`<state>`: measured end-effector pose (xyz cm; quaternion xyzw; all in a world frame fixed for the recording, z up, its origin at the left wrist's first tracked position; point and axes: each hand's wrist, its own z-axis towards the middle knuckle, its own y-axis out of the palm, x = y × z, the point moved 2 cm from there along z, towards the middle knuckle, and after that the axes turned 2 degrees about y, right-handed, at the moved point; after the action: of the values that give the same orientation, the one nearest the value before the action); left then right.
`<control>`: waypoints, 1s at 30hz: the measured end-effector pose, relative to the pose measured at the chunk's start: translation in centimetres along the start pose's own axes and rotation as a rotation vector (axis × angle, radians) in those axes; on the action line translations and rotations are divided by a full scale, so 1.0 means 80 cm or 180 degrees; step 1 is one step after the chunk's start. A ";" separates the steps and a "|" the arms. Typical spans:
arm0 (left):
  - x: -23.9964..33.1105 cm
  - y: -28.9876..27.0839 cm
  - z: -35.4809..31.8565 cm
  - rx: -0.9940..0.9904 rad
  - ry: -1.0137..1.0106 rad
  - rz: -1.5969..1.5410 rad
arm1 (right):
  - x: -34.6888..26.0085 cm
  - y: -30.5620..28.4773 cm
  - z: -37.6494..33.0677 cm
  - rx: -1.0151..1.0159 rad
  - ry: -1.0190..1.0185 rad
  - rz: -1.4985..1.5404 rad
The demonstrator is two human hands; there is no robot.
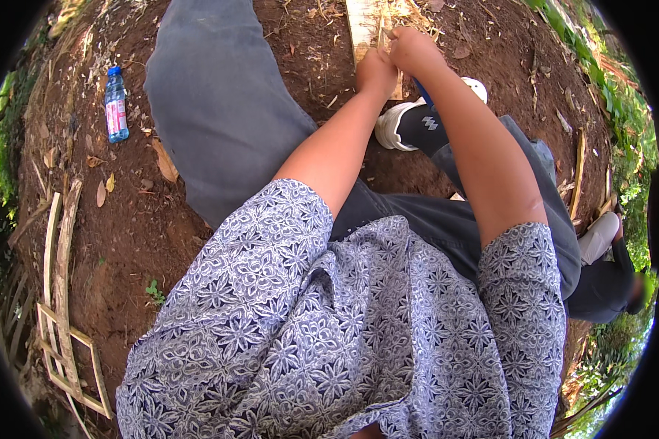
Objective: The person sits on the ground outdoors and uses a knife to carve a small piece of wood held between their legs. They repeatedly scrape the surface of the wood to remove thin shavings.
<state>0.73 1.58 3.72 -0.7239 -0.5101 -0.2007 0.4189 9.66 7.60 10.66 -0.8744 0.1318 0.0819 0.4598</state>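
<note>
Both my hands are closed and close together at the top of the view, over a pale wooden board (362,31) lying on the ground. A thin wooden stick (381,31) rises from my left hand (376,72), whose fingers wrap round its lower part. Just right of it, my right hand (416,55) is a fist against the stick. A short narrow tip pokes out of that fist toward the stick; the rest is hidden by the fingers, so its kind does not show. Pale wood shavings lie on and around the board.
My bent legs in grey trousers (223,95) flank the board, with a white shoe (392,127) near it. A blue-capped plastic bottle (116,106) stands on the brown soil at left. Wooden frame pieces (64,307) lie lower left. Another person (600,285) is at far right.
</note>
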 end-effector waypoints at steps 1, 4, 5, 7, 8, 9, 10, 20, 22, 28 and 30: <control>0.000 -0.003 -0.001 0.0012 -0.0032 -0.0008 | -0.003 -0.002 0.006 -0.0096 0.0042 0.0047; 0.005 -0.006 -0.003 0.0120 -0.0066 0.0036 | -0.003 -0.010 0.012 -0.0304 0.0132 0.0242; 0.008 -0.007 -0.006 0.0122 -0.0063 0.0076 | -0.002 -0.014 0.011 -0.0361 0.0162 0.0312; 0.012 -0.009 -0.011 0.0114 -0.0045 0.0156 | 0.007 -0.015 -0.008 -0.0251 0.0041 0.0459; 0.014 -0.009 -0.011 0.0098 -0.0047 0.0144 | 0.013 -0.015 -0.014 -0.0302 -0.0012 0.0471; 0.017 -0.010 -0.010 0.0078 -0.0047 0.0134 | 0.017 -0.015 -0.019 -0.0352 -0.0061 0.0484; 0.016 -0.008 -0.008 0.0066 -0.0051 0.0121 | 0.013 -0.018 -0.028 -0.0463 -0.0037 0.0532; 0.011 -0.011 -0.005 -0.0023 -0.0085 0.0150 | -0.016 -0.029 -0.038 -0.0439 0.0046 0.0387; 0.011 -0.008 -0.005 -0.0055 -0.0113 0.0133 | -0.014 -0.020 -0.025 -0.0252 0.0054 0.0277; 0.003 -0.011 -0.007 -0.0055 -0.0186 -0.0015 | 0.000 0.012 0.021 0.0232 -0.0187 -0.0006; 0.011 -0.008 -0.012 -0.0078 -0.0172 -0.0029 | 0.031 0.038 0.040 0.1214 -0.0612 -0.0299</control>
<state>0.60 1.40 5.13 -0.7319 -0.5219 -0.1892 0.3951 11.03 8.25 5.83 -0.7648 0.0596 0.1171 0.6307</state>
